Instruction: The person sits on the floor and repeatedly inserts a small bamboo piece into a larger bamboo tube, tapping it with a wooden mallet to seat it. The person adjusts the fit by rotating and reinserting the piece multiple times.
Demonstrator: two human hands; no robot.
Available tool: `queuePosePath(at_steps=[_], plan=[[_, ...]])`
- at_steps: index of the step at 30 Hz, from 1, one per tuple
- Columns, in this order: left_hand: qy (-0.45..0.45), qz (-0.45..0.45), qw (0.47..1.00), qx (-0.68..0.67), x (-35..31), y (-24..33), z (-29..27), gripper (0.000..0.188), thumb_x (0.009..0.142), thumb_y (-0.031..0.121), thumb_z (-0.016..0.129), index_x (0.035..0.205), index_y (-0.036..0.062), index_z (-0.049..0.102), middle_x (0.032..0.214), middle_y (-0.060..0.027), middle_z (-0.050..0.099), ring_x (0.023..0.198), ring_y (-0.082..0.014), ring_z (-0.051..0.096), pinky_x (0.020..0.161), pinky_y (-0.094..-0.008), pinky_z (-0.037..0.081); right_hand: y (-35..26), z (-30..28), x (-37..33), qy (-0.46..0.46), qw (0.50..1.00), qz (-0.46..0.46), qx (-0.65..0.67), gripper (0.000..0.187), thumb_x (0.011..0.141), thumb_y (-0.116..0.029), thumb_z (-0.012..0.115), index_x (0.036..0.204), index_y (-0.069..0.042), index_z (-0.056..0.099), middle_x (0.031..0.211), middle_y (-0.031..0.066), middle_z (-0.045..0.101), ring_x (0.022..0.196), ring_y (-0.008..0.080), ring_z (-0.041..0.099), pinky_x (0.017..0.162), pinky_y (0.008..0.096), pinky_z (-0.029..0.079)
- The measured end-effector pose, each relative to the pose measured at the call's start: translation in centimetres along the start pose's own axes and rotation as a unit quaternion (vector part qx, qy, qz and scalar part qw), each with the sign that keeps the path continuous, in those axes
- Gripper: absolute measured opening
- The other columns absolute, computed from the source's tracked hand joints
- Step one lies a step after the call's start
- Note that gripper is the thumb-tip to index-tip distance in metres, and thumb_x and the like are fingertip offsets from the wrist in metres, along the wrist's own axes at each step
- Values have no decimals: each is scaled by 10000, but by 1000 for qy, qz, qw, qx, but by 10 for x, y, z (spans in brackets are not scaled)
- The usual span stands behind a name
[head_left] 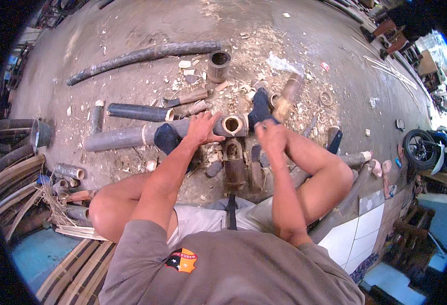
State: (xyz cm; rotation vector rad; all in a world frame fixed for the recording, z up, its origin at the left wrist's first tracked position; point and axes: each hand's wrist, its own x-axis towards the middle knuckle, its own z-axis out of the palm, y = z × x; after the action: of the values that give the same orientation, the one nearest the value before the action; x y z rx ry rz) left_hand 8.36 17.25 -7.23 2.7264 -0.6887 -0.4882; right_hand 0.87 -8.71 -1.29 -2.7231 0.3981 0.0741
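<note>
A thick grey bamboo pole (pixel 124 138) lies across in front of me, with a round, pale-rimmed hole near its right end. My left hand (pixel 203 128) rests on top of the pole just left of that hole, thumb and fingers spread. To the right of the pole's end is my right hand (pixel 271 136), its fingers curled closed and slightly blurred; whatever it may hold is hidden. Beneath the hole stands a short brown bamboo section (pixel 234 170) with a cut-out end. My dark-socked feet (pixel 167 138) are beside the pole.
Wood chips (pixel 305 109) litter the floor. Beyond the pole lie a dark bamboo tube (pixel 139 112), a wooden-handled blade (pixel 185 98), an upright bamboo cup (pixel 219 66) and a long pole (pixel 147 55). Bamboo strips (pixel 17 175) are piled left; a wheel (pixel 421 148) stands far right.
</note>
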Motion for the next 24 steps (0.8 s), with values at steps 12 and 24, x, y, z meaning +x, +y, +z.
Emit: queuePosePath(at_steps=[12, 24], plan=[[37, -7, 997, 66, -17, -26, -2, 1087, 571, 453, 963, 1507, 209, 467, 1323, -174, 597, 1312, -395, 536, 1074, -594, 428, 17, 122, -134, -281, 958, 51, -23, 737, 807, -693, 737, 1070, -5, 757, 1110, 236, 760, 1090, 397, 729, 921, 506, 575], [128, -14, 987, 100, -12, -10, 3, 1007, 542, 365, 967, 1421, 162, 520, 1303, -162, 568, 1271, -388, 531, 1047, -561, 433, -4, 128, -65, -83, 993, 84, 9, 763, 830, -611, 759, 1201, 40, 613, 1208, 296, 658, 1154, 484, 638, 934, 606, 529]])
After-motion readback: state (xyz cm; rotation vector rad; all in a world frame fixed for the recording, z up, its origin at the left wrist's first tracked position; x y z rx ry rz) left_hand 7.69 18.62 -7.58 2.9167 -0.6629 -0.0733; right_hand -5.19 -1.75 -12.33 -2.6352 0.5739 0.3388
